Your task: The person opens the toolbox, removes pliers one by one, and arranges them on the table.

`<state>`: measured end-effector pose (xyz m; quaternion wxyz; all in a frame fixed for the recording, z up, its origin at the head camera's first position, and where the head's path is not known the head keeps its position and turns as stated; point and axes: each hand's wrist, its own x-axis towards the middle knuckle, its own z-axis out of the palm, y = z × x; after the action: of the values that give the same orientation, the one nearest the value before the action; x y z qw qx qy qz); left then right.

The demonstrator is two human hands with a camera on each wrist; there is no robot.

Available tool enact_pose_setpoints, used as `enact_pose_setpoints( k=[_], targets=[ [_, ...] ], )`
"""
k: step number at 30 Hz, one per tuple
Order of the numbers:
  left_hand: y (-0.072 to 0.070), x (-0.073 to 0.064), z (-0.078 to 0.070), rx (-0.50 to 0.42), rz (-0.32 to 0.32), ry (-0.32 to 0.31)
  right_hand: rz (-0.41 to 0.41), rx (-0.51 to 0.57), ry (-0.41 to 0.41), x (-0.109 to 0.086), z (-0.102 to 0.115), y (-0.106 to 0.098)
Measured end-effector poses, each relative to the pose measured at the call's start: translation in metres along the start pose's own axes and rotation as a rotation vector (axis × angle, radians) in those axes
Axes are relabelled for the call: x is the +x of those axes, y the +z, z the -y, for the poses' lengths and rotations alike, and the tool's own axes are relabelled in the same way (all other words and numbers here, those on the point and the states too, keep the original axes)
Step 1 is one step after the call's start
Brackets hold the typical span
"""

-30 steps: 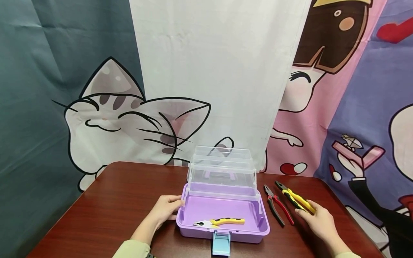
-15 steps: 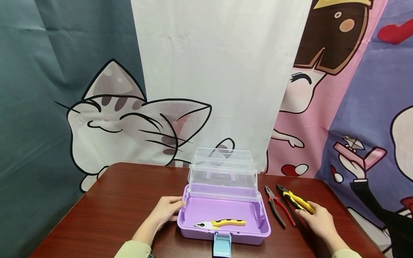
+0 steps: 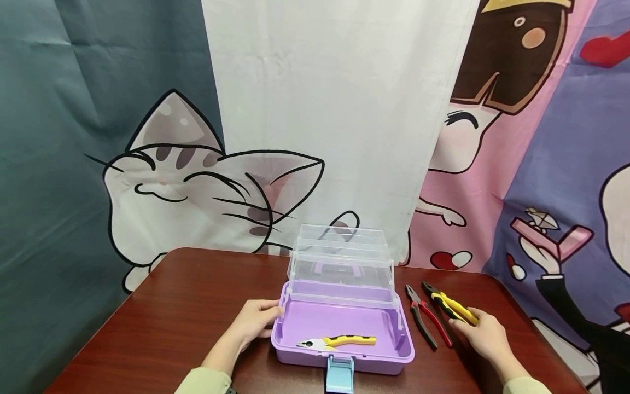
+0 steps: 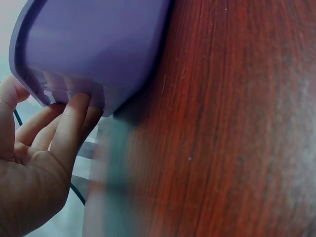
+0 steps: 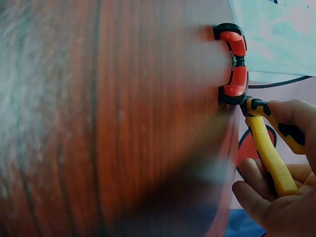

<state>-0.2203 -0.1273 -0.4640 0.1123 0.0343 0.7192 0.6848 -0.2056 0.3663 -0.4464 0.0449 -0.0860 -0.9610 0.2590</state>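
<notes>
Purple plastic toolbox [image 3: 301, 357] pinched at left wall by left grip [image 3: 252, 320], yellow-and-black-handled metal pliers [image 3: 461, 309] right of it pinched by right grip [image 3: 487, 335]: grasping step, apparently, firm hold called for before lifting.

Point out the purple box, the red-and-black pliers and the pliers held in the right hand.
Purple box [image 3: 337, 318]: head view, bare floor inside.
Red-and-black pliers [image 3: 434, 319]: head view, red handle.
Held pliers [image 5: 268, 154]: right wrist view, one yellow handle.
</notes>
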Motion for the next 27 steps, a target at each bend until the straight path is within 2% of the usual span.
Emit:
enact_pose_setpoints(
  k=[5, 12, 27],
  targets=[
    [0.0005, 0.0011, 0.0013, -0.008, 0.01, 0.006, 0.006, -0.016, 0.004, 0.0003, 0.0002, 0.0028],
    [-0.0008, 0.0012, 0.0019, -0.005, 0.003, 0.003, 0.018, -0.069, -0.034, 0.0036, -0.0012, 0.0087],
    [-0.0029, 0.0015, 0.0029, -0.009, 0.004, 0.008, 0.09, -0.083, 0.04, 0.0064, 0.0024, 0.0037]
  ],
)
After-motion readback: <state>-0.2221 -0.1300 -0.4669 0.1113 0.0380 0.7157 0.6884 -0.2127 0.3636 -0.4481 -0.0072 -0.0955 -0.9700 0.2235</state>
